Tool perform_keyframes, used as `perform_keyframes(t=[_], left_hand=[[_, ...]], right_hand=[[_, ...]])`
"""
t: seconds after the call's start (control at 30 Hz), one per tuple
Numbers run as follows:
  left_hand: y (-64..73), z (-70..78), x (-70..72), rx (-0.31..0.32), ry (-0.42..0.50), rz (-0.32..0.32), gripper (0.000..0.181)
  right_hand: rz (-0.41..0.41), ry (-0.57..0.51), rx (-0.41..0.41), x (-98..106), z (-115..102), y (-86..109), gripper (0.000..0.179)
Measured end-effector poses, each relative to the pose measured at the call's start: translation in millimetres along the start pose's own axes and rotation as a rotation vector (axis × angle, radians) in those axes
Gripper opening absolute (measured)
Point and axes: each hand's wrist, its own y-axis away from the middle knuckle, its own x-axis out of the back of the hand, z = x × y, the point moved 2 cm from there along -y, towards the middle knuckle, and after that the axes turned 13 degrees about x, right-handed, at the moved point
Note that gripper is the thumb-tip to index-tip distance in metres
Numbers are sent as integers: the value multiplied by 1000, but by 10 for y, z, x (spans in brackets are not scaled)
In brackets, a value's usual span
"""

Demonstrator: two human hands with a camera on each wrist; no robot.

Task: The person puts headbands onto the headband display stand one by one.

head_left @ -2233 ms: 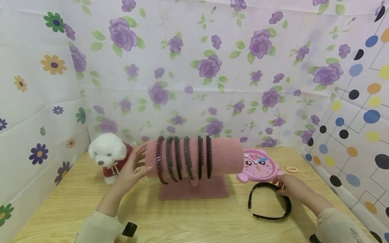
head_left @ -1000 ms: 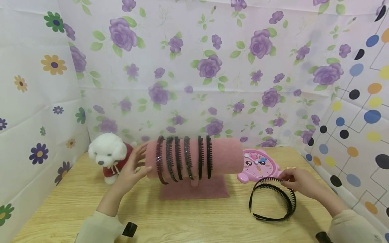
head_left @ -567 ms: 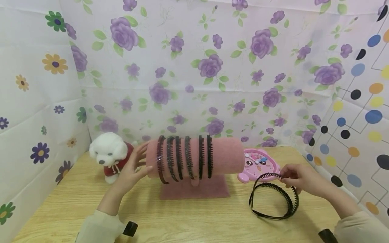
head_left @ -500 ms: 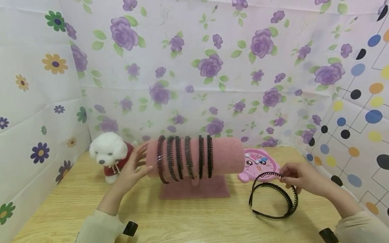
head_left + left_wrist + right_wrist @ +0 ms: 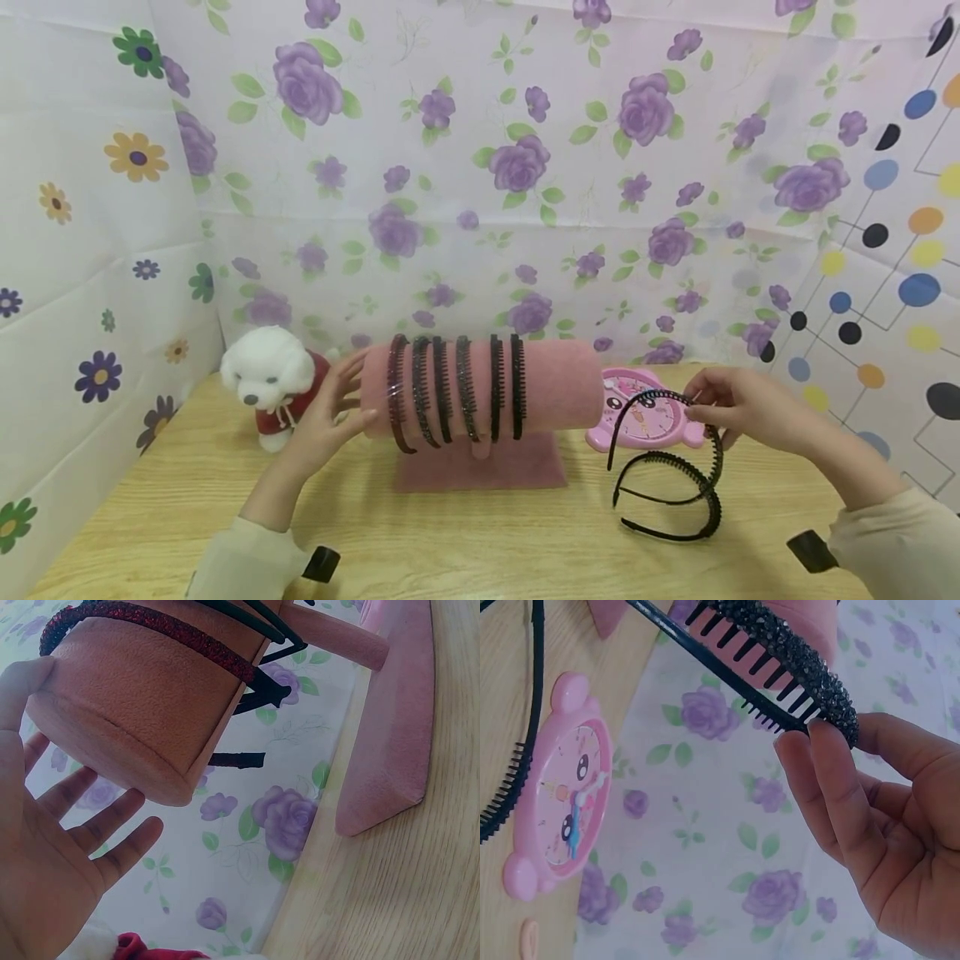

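Note:
In the head view my right hand (image 5: 750, 408) pinches a black toothed headband (image 5: 651, 395) by its top, holding it up. The right wrist view shows dark glittery stones on this headband (image 5: 799, 660), thumb and fingers at its edge. A second black headband (image 5: 714, 510) lies on the table just below. My left hand (image 5: 322, 421) rests against the left end of a pink roll-shaped display stand (image 5: 562, 383). Its fingers are spread and fairly straight at the roll's end (image 5: 135, 712). Several headbands circle the roll, a dark red glittery headband (image 5: 395, 396) leftmost.
A white plush dog (image 5: 266, 367) in red stands beside my left hand. Behind the held headband is a pink toy clock (image 5: 611, 437). A pale hair tie (image 5: 529, 941) lies by the clock in the right wrist view. Patterned cloth (image 5: 480, 275) backs the wooden table (image 5: 480, 550).
My right hand has lifted one black headband up from the other and tilted it toward the clock; the second stays on the table. My left hand has kept its place on the roll.

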Motion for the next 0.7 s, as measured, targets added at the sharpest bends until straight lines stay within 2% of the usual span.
perform_keyframes(t=[0.37, 0.7], left_hand=[[15, 6, 4, 12, -6, 0, 75], [9, 16, 1, 12, -8, 2, 74]], right_hand=[[32, 111, -78, 100, -157, -390, 29], [30, 171, -66, 35, -235, -731, 27]])
